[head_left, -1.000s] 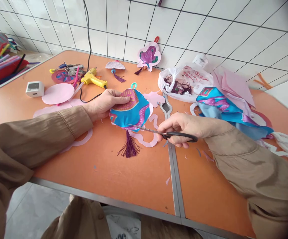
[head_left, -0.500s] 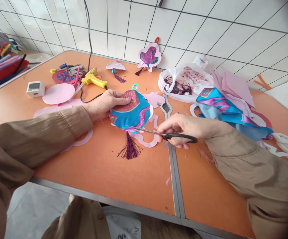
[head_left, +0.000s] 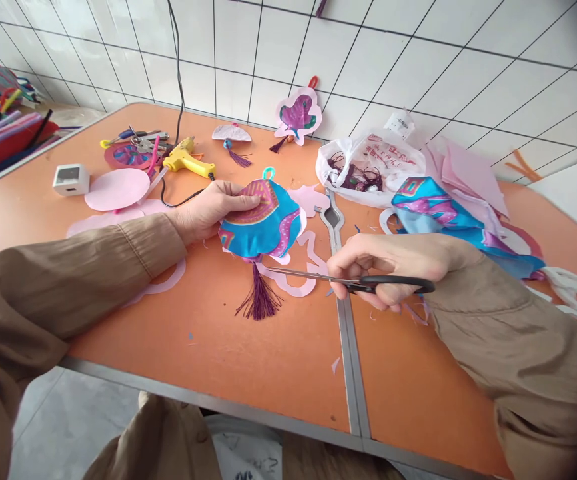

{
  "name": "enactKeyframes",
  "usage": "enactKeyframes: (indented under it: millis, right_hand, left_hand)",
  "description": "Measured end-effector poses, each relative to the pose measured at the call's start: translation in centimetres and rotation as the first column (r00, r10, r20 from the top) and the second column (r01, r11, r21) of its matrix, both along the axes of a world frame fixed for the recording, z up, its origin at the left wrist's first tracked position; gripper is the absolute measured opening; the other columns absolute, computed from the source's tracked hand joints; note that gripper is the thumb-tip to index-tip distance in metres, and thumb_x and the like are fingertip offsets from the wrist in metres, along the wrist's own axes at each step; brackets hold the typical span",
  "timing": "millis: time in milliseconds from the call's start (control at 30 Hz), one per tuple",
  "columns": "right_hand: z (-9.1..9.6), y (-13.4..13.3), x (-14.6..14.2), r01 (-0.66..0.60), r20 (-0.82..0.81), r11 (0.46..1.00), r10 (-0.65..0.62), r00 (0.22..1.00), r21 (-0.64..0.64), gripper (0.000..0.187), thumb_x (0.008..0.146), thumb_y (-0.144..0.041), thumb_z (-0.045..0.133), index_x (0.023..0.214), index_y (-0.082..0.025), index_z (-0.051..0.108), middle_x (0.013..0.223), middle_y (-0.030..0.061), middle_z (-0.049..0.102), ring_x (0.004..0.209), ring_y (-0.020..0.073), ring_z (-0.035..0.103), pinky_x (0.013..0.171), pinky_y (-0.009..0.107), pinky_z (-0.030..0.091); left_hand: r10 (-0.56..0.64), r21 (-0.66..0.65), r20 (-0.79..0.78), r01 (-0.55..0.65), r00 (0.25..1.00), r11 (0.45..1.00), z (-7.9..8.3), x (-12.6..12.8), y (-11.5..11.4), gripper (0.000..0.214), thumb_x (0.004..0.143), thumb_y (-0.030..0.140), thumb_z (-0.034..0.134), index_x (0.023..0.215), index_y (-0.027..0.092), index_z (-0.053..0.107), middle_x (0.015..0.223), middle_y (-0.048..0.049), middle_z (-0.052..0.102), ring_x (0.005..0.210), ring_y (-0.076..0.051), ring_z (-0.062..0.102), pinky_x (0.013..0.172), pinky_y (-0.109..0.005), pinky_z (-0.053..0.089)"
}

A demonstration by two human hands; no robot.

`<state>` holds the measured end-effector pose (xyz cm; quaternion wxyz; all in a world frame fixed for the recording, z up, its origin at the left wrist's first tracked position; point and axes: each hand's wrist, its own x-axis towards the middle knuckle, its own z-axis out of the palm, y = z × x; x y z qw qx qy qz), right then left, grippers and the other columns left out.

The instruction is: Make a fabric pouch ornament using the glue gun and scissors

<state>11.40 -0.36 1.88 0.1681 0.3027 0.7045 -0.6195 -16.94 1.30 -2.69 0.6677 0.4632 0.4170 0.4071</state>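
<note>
My left hand pinches the upper left edge of a round fabric fan, blue with pink and purple patterns, held just above the orange table. A purple tassel hangs from the fan's lower edge and a small teal loop sits at its top. My right hand grips black-handled scissors. Their blades point left, lie nearly closed and stop just right of the tassel, below the fan. Pink paper offcuts lie under the blades.
A yellow glue gun, a pink paper disc and a white box sit at the left. Finished fans lean by the tiled wall. A plastic bag, blue fabric and pink sheets crowd the right.
My right hand has drawn the scissors back to the right, out from the fan's lower edge. The fan and my left hand have hardly moved.
</note>
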Motion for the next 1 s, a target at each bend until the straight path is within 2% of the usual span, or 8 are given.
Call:
enactKeyframes:
  millis: [233, 433, 733, 1000]
  right_hand:
    - [0.1, 0.5, 1.3, 0.072, -0.088, 0.996, -0.077, 0.993, -0.054, 0.039, 0.075, -0.046, 0.081, 0.096, -0.018, 0.065, 0.062, -0.0021, 0.066, 0.051, 0.0109, 0.061, 0.048, 0.017, 0.051]
    - [1.1, 0.0, 1.2, 0.170, -0.023, 0.985, -0.170, 0.985, -0.010, 0.044, 0.075, -0.056, 0.080, 0.094, -0.018, 0.066, 0.059, -0.0033, 0.064, 0.046, 0.0082, 0.056, 0.045, 0.018, 0.045]
    - [1.5, 0.5, 1.4, 0.094, 0.010, 0.993, -0.095, 0.995, 0.065, 0.055, 0.077, -0.065, 0.076, 0.099, -0.016, 0.062, 0.059, -0.0050, 0.062, 0.044, 0.0078, 0.056, 0.043, 0.019, 0.043]
    - [-0.2, 1.0, 1.4, 0.089, -0.111, 0.992, -0.079, 0.991, 0.086, 0.053, 0.078, -0.064, 0.075, 0.098, -0.016, 0.063, 0.061, -0.0042, 0.060, 0.045, 0.0092, 0.056, 0.040, 0.020, 0.044]
  left_hand:
    - [0.017, -0.002, -0.030, -0.017, 0.999, 1.000, -0.4, -0.1, 0.1, 0.022, 0.084, 0.025, 0.079, 0.064, 0.015, 0.074, 0.063, -0.0047, 0.071, 0.054, -0.015, 0.059, 0.057, -0.029, 0.051]
    - [0.053, -0.021, -0.005, -0.053, 0.999, 0.998, -0.5, -0.1, 0.4, 0.023, 0.085, 0.023, 0.079, 0.065, 0.013, 0.071, 0.063, -0.0039, 0.070, 0.054, -0.013, 0.061, 0.054, -0.026, 0.050]
    - [0.108, -0.017, 0.042, -0.107, 0.993, 0.994, -0.6, 0.1, 0.3, 0.020, 0.084, 0.021, 0.079, 0.069, 0.011, 0.071, 0.063, -0.0041, 0.069, 0.054, -0.014, 0.062, 0.054, -0.025, 0.052]
    - [0.118, -0.031, 0.075, -0.116, 0.990, 0.993, -0.3, 0.3, 0.0, 0.022, 0.089, 0.020, 0.073, 0.070, 0.010, 0.071, 0.065, -0.0049, 0.069, 0.057, -0.014, 0.062, 0.059, -0.027, 0.052]
